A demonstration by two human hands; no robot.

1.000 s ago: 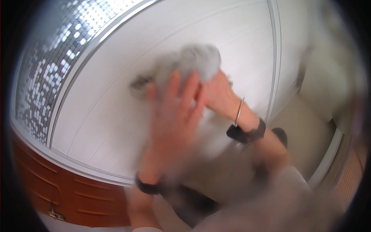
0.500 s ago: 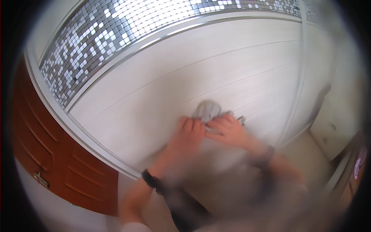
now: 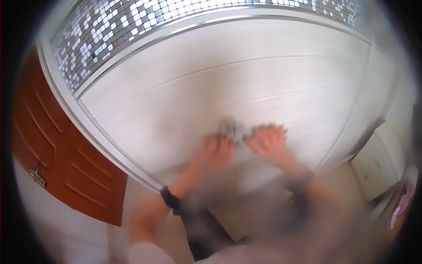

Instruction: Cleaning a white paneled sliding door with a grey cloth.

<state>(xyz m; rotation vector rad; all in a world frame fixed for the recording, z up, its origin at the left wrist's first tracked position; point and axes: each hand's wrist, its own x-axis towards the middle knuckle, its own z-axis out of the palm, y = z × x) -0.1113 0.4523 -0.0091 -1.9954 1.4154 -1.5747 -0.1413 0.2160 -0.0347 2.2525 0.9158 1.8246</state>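
A small crumpled grey-white item, possibly cloth, is between my hands in front of the pale panelled surface; blur hides its exact kind. My left hand is closed at its lower left edge, fingers curled. On the other side, my right hand has its fingers bent and pressed together at the item's right part. A bit of grey shows beyond the right fingertips, too smeared to name. A dark band circles my left wrist.
A white panelled surface with a metal-edged mosaic strip lies ahead. A brown door with a metal handle stands at left. At right are a pale cabinet-like box and a pink cloth.
My hands have moved apart, the right one shifting rightward. The grey-white item, a rounded bundle before, now looks smaller and more spread between them. The view has turned slightly.
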